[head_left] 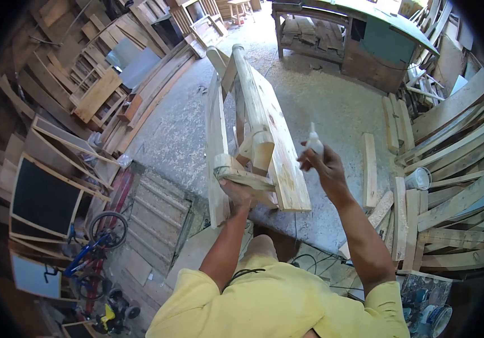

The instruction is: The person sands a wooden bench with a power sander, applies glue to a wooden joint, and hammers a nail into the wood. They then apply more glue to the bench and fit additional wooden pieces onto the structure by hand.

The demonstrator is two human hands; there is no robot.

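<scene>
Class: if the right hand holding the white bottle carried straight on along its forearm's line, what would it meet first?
Probably the wide plank of the wooden frame, just beyond the right hand and its white bottle; depth is unclear, so it might pass above.

Left hand (235,193) fingers mostly hidden behind wooden frame (278,155); white bottle (314,141) body buried in right hand (324,167) grip.
</scene>
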